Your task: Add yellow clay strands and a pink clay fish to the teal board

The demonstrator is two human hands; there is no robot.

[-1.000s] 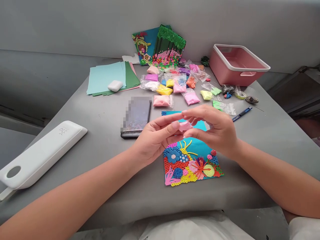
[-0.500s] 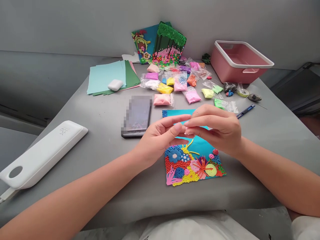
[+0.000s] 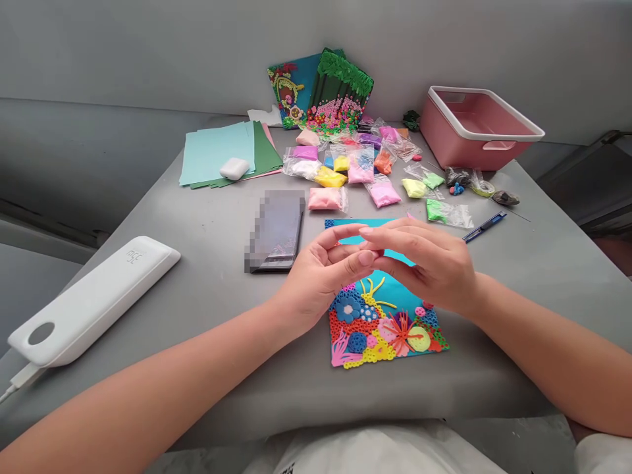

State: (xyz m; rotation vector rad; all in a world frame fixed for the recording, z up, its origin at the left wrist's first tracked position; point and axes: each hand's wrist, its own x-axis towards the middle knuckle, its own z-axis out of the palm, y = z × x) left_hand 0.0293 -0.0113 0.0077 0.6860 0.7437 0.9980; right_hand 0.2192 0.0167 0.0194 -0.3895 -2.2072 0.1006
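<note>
My left hand (image 3: 323,276) and my right hand (image 3: 429,263) meet at the fingertips above a blue board (image 3: 399,289) decorated with coloured clay. Both have their fingers curled and pressed together; whatever lies between them is hidden or too small to name. Along the board's lower part sit a blue clay flower (image 3: 348,307), a red branching piece (image 3: 402,332), a pale yellow disc (image 3: 419,338) and thin yellow strands (image 3: 380,296). My hands cover part of the board's upper half.
Bags of coloured clay (image 3: 384,193) lie behind the board. A phone (image 3: 279,230), a white power bank (image 3: 93,303), paper sheets (image 3: 217,148) and a white case (image 3: 234,168) are on the left. To the right are a utility knife (image 3: 485,227) and a pink bin (image 3: 474,138). Decorated panels (image 3: 340,95) lean behind.
The fingertips have shifted against each other, and my left thumb now reaches further right. A tiny whitish bit seen at the right fingertips earlier is hidden now. The view has moved slightly.
</note>
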